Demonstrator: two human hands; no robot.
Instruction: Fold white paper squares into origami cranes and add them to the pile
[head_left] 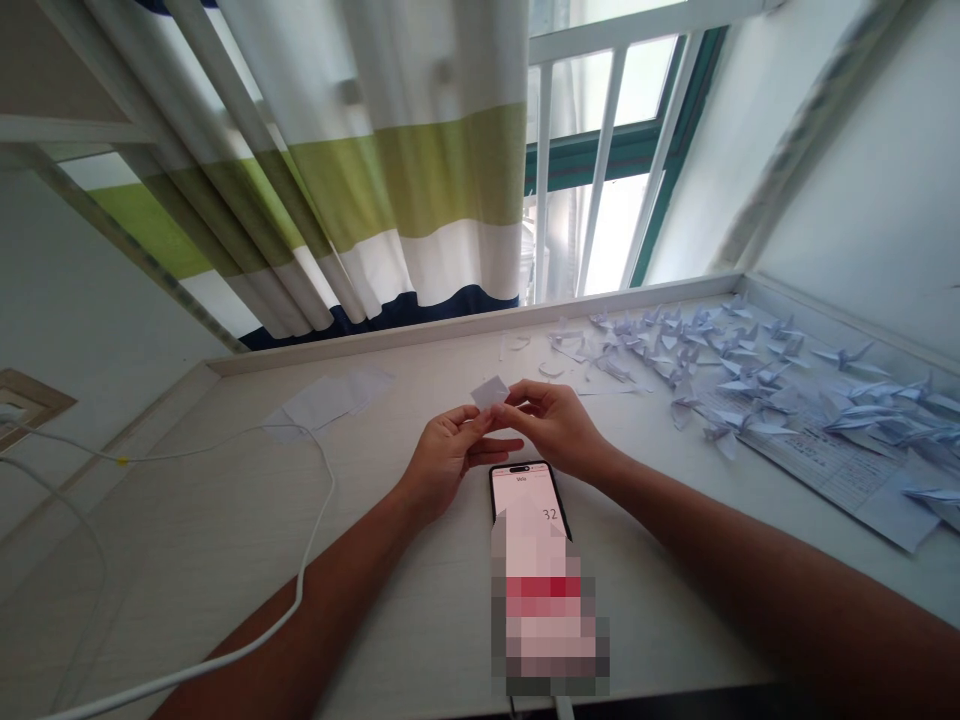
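A small white paper square (489,392) is pinched at its lower edge between the fingertips of my left hand (450,462) and my right hand (555,427). Both hands hover above the pale desk (420,400), just beyond a black-framed smartphone (529,495) lying face up. Its screen shows the number 32, and a pixelated patch hides its lower part. The paper has no visible folds from this view.
Several folded paper cranes (720,370) lie heaped at the right on a printed sheet (832,475). Loose white paper scraps (326,405) lie at the left, and a white cable (311,545) crosses the desk. A low ledge (465,330) runs along the window.
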